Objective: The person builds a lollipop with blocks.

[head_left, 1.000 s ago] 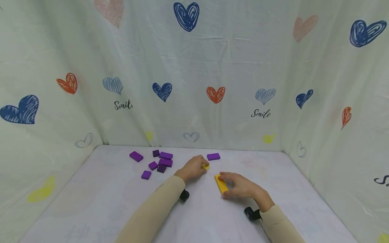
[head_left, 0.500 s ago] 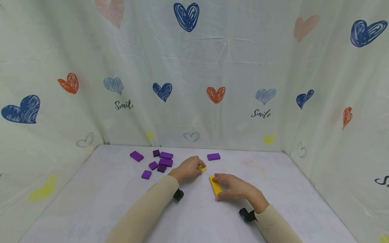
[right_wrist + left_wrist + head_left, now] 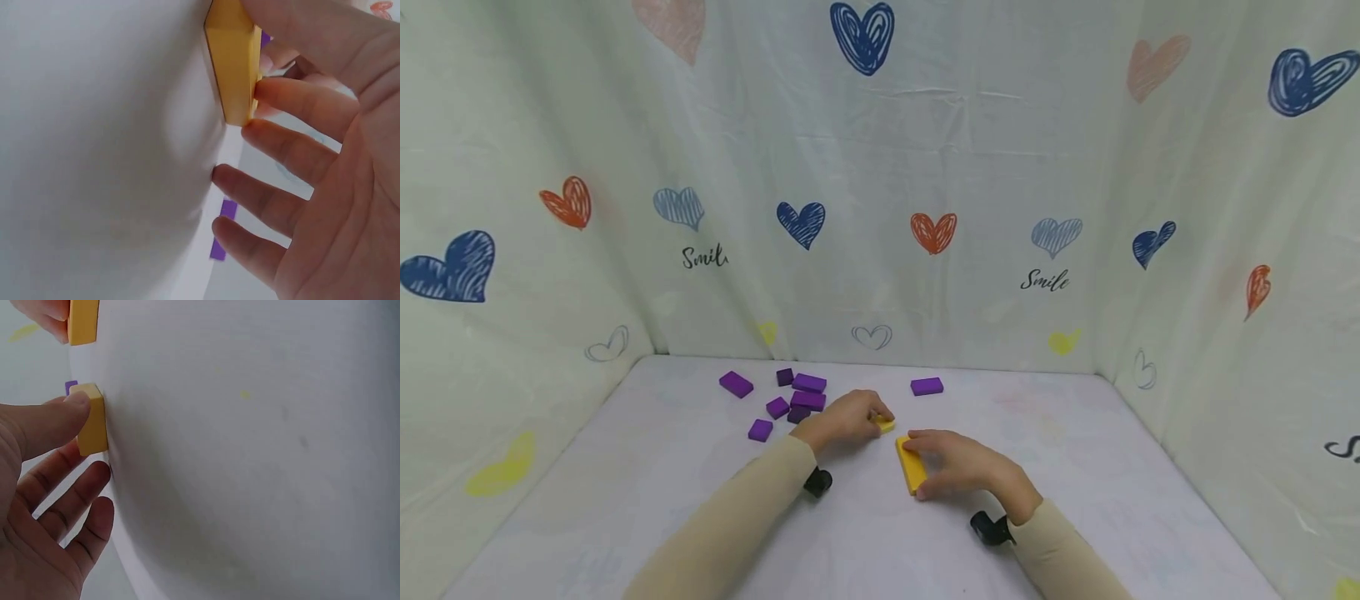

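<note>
Near the middle of the table, my left hand pinches a small yellow block between thumb and fingers; its other fingers are spread, as the left wrist view shows. Just to the right and nearer, my right hand grips a longer yellow block by its ends, thumb on the near end and fingers at the far end. In the right wrist view the long block lies along the white surface, with the outer fingers extended. A gap separates the two yellow blocks.
Several purple blocks lie loosely grouped behind and left of the left hand. A single purple block lies at the back, right of centre. A white curtain printed with hearts encloses the white table at the back and sides.
Both hands have moved left across the table, each with its yellow block; the left hand has also come slightly nearer. The purple blocks have stayed in place.
</note>
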A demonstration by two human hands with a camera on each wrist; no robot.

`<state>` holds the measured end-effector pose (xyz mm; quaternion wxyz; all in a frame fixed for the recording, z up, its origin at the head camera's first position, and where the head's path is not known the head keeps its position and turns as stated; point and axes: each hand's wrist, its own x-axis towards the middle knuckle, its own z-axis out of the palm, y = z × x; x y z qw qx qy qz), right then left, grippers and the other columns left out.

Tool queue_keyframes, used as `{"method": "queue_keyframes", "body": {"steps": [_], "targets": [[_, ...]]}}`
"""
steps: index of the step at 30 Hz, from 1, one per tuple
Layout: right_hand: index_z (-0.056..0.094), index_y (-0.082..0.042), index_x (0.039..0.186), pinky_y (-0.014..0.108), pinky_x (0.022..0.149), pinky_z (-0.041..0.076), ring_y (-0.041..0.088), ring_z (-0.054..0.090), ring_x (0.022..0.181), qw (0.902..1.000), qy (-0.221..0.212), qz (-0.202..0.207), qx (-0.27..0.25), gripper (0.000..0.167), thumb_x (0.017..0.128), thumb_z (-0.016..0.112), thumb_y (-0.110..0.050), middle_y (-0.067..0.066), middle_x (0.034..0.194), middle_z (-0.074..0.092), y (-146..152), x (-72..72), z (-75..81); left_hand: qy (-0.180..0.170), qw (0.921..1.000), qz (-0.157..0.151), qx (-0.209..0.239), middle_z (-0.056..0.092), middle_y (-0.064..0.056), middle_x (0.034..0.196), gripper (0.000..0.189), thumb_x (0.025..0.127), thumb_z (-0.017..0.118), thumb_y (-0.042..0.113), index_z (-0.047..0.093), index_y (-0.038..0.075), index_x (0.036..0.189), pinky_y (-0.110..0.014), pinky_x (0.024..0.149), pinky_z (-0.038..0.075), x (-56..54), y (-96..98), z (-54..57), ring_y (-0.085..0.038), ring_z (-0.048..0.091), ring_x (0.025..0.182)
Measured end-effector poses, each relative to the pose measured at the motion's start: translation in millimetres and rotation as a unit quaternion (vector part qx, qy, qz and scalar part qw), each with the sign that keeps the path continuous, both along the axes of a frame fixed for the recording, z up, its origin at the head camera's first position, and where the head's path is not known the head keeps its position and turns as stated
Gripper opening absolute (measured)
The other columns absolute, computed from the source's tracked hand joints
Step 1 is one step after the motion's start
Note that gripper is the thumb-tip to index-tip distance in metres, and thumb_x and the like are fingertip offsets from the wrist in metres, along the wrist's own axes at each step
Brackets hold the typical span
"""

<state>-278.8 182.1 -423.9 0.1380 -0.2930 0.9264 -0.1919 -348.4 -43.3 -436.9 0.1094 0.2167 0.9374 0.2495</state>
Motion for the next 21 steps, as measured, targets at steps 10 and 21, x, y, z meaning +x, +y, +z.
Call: {"method": "queue_keyframes", "body": {"steps": [10,21], "targets": [[0.056,-0.019,0.134,0.046,0.106,0.035,0.023,0.043,0.131,0.9995,0.025,0.015,0.012,0.068,0.076,0.077,-0.045,-0.001,0.142,0.048,-31,3.2,1.0,0.001,0.9998,-0.017,-0.015,0.062,0.007,0.11,0.025,0.086,0.071,0.014,0.073,0.026,0.108,-0.033,0.09,0.049,8.7,-17.3,6.9,-0.015,0.055,0.097],[0.05,-0.015,0.139,0.045,0.108,0.033,0.023,0.041,0.133,0.9993,0.031,0.011,0.016,0.078,0.074,0.078,-0.048,0.001,0.145,0.045,-37,2.5,2.2,-0.019,0.9992,-0.032,0.011,0.063,0.003,0.112,0.033,0.084,0.07,0.007,0.071,0.022,0.114,-0.034,0.088,0.05,9.4,-24.9,7.5,-0.016,0.056,0.095]]}}
